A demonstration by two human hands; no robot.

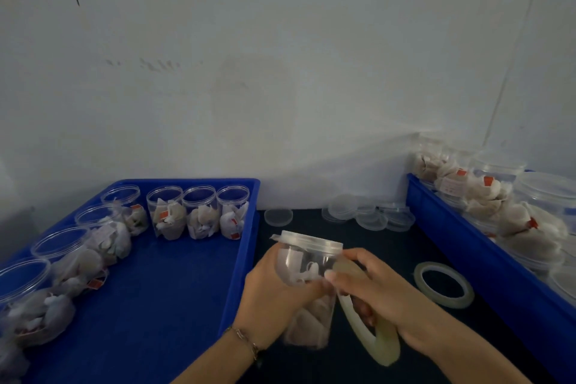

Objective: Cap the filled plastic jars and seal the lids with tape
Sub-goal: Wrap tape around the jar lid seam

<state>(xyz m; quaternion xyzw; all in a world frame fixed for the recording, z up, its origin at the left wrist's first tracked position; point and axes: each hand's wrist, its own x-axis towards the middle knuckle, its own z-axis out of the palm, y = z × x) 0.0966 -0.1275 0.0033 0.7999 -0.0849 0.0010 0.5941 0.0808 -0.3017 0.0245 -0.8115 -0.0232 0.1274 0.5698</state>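
left hand [274, 293]: wrapped round the jar [307, 284], holding it up over the dark table [389, 246] btw the two trays
jar: filled w/ tea bags, lid [307, 241] on
right hand [383, 290]: gripping a tape roll [367, 333], thumb touching the jar's side
spare roll [444, 284]: flat on table, right of hands
left tray [174, 277]: open filled jars
loose lids [367, 212]: piled by the wall

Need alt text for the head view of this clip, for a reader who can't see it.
A person's left hand holds a capped clear jar of tea bags while the right hand grips a tape roll against it. A blue tray of uncapped filled jars sits left; loose lids, a second tape roll and another blue bin sit right.
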